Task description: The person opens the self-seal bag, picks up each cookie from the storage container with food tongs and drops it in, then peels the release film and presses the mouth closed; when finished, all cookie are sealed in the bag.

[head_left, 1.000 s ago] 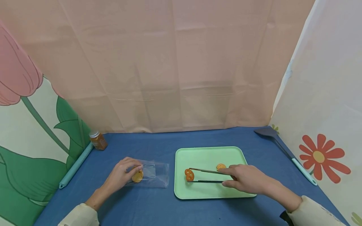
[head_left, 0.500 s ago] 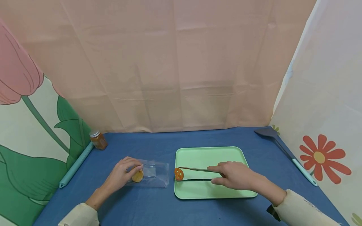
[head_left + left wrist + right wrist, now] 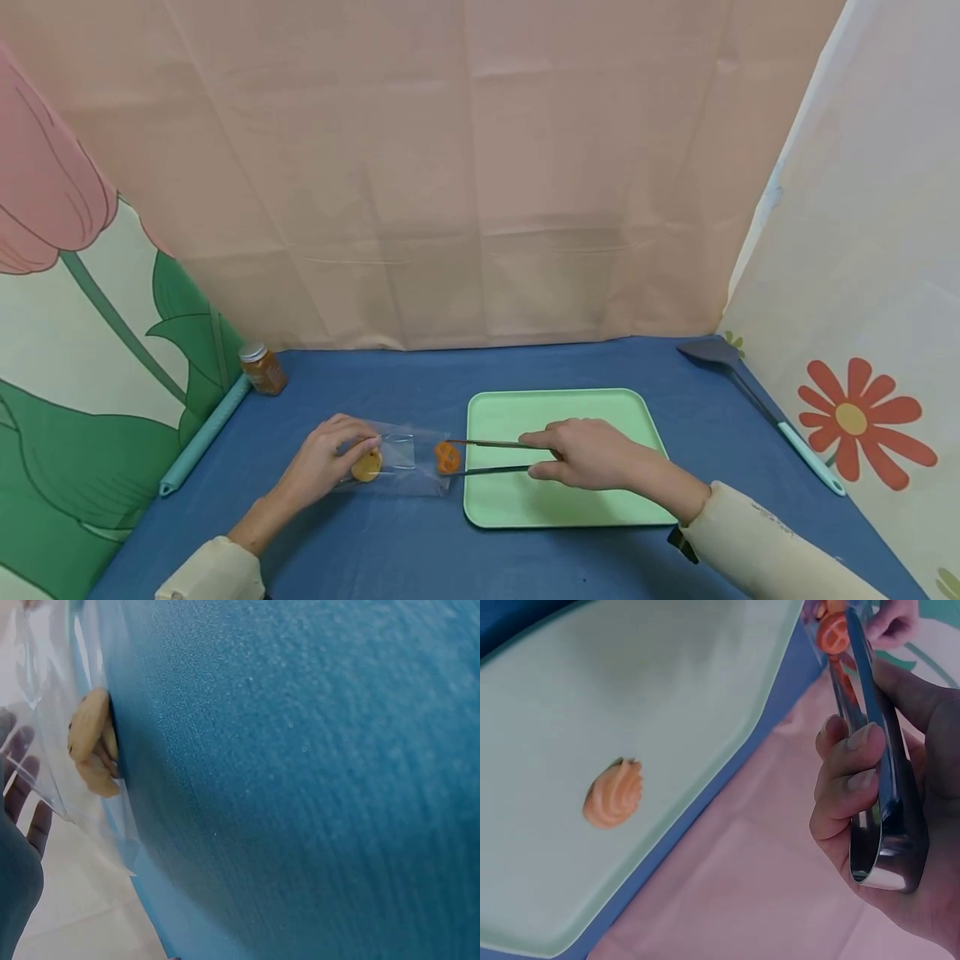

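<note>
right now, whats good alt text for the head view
A right hand holds tongs gripping a pretzel at one end of a clear bag. The left hand holds the other end, where a biscuit shows. A green tray lies alongside.

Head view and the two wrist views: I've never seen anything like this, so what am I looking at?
There is no machine arm here, just a person's two bare hands. One camera sits on the head, looking forward and down; the others sit on each wrist. The left hand holds a clear bag with cookies inside. The right hand grips metal tongs holding a pretzel-shaped snack. A swirled cookie lies on the green tray. The blue tablecloth also bears a jar and a spatula.
</note>
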Available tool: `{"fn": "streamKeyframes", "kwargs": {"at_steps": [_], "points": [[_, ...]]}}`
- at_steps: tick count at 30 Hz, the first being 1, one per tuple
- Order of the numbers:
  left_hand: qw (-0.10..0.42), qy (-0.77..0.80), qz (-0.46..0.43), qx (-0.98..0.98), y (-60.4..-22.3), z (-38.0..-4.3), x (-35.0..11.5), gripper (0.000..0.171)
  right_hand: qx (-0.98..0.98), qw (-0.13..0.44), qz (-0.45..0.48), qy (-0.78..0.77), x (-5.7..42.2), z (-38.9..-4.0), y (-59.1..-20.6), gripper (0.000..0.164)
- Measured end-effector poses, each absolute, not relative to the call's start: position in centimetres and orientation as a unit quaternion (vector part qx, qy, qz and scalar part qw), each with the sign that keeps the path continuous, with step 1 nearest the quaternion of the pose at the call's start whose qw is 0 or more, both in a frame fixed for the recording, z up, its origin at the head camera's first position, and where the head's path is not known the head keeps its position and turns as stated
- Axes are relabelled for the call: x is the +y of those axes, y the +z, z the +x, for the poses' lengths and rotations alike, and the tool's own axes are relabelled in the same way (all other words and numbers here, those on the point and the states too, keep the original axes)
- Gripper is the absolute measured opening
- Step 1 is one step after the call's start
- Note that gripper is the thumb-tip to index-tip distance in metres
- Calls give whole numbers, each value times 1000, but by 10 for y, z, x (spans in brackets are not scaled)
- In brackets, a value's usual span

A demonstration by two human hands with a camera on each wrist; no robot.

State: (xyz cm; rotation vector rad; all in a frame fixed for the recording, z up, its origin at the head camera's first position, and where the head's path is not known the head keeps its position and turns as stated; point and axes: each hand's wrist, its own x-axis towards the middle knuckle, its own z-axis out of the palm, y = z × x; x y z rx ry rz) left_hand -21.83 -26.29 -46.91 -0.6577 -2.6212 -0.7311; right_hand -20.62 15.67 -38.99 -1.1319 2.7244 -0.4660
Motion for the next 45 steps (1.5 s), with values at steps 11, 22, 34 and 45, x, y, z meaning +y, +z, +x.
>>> {"fn": "streamKeyframes", "kwargs": {"at_steps": [11,22,34,45], "points": [[176,-251,-232,-923,-466,-220,-261,9,912,93,-372,-146,137,-219,-398,45],[175,-248,-237,-923,-466,-222,-261,9,907,87,-383,-152,115,-223,-406,43],[183,-260,-237,-918,-471,-220,-263,10,914,79,-378,-123,72,-226,-411,44],[172,-263,-235,-920,-466,-218,-263,9,927,39,-365,-78,37,-223,-410,45]]}}
